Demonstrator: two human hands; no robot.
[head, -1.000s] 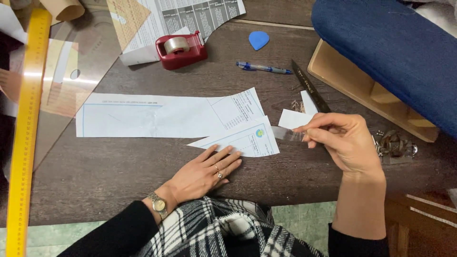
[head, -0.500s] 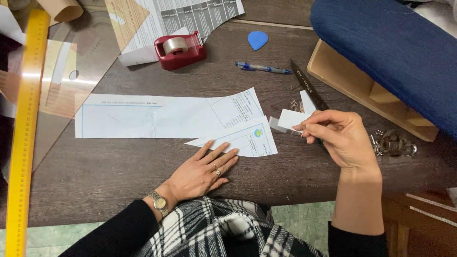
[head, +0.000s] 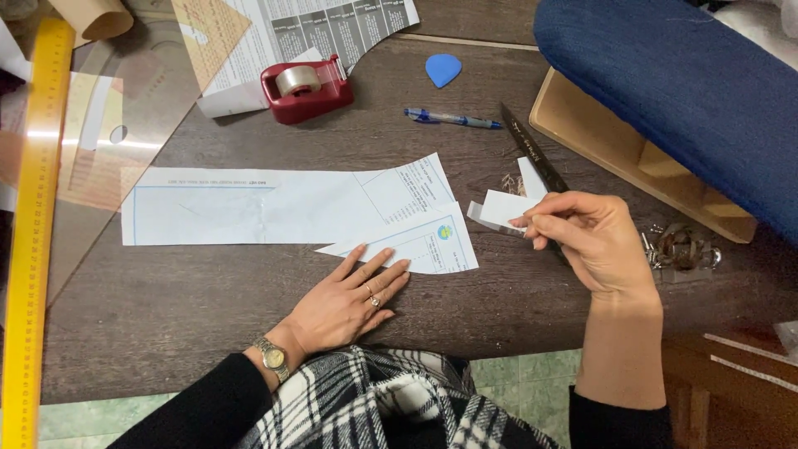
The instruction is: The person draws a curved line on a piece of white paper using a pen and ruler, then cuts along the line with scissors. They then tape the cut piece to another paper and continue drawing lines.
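Left hand: the left hand is laid flat on the dark wooden table, palm down, fingers spread a little; nothing is gripped. Its fingertips rest on the lower edge of a small piece of paper. Rings are worn on it and a wristwatch is worn at the wrist.
Right hand: the right hand is closed in a pinch on a short strip of clear tape, held just to the right of the small paper, beside a small white paper scrap.
Paper: a long white paper sheet is spread across the middle of the table; the small piece overlaps its lower right corner.
Tape dispenser: a red tape dispenser is set at the far side of the table, touching a printed sheet.
Pen: a blue pen is laid right of the dispenser, near a blue teardrop-shaped piece.
Scissors: a dark blade of scissors is seen above the right hand, partly hidden by it.
Ruler: a long yellow ruler is laid along the left edge.
Blue pad: a padded blue board is placed at the upper right.
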